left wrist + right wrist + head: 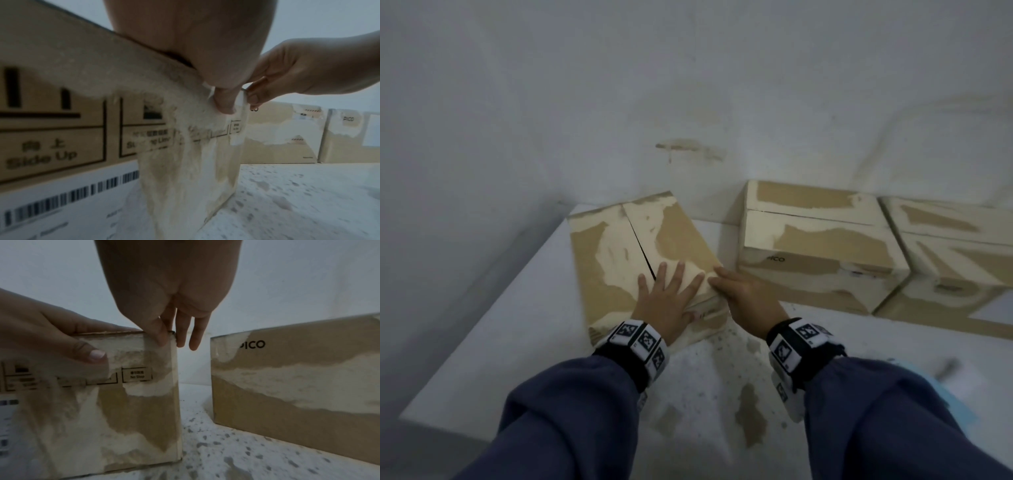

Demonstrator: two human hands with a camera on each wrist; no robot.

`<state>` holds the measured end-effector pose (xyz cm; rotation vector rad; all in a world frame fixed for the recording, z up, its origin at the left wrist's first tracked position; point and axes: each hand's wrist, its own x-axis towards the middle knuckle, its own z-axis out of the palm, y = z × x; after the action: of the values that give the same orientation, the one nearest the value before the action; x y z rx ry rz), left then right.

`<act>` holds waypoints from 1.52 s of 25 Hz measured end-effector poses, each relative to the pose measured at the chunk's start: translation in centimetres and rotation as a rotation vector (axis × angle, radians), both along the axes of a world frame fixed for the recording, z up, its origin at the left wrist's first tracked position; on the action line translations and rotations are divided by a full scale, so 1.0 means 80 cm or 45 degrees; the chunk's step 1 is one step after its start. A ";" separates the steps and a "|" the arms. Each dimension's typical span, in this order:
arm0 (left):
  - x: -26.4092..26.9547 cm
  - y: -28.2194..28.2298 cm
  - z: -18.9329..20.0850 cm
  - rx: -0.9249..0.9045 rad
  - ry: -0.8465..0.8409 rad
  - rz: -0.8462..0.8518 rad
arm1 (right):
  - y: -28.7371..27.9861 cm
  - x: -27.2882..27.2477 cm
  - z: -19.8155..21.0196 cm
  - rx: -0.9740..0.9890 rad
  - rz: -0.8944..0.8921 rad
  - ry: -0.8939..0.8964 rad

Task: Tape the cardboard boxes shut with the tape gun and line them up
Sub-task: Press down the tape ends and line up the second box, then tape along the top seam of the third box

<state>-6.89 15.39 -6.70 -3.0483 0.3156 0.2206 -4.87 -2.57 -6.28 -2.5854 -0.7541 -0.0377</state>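
A cardboard box (616, 246) with a torn, whitish surface sits askew on the white table, its top flaps closed along a dark seam. My left hand (667, 298) lies flat on its top near the front edge with the fingers spread, and its thumb (225, 100) presses the front face. My right hand (743, 294) grips the box's near right corner. Its thumb rests on the front face (133, 410) and its fingers (193, 337) hang down the right side. No tape gun is clearly in view.
Two more cardboard boxes (818, 246) (955, 257) stand side by side against the wall on the right, a narrow gap from the held box. The speckled table (722, 377) ends close on the left. A blurred pale object lies on something blue (959, 380) at the lower right.
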 end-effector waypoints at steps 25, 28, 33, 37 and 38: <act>-0.041 -0.144 -0.012 -0.074 -0.114 0.463 | -0.284 -0.076 -0.031 -0.572 -0.835 0.903; -0.043 -0.143 -0.012 -0.068 -0.118 0.449 | -0.250 -0.056 -0.034 -0.430 -0.674 0.846; -0.047 -0.136 -0.006 -0.005 -0.080 0.410 | -0.219 -0.047 -0.042 -0.346 -0.513 0.954; -0.050 -0.131 -0.002 0.007 -0.086 0.379 | -0.216 -0.047 -0.050 -0.519 -0.362 0.867; -0.050 -0.130 -0.001 0.009 -0.102 0.372 | -0.216 -0.044 -0.051 -0.638 -0.255 0.781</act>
<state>-10.91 5.01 -6.79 -3.0735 -0.1376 0.1127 -8.42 -19.83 -10.33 -2.8639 -0.2921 0.9450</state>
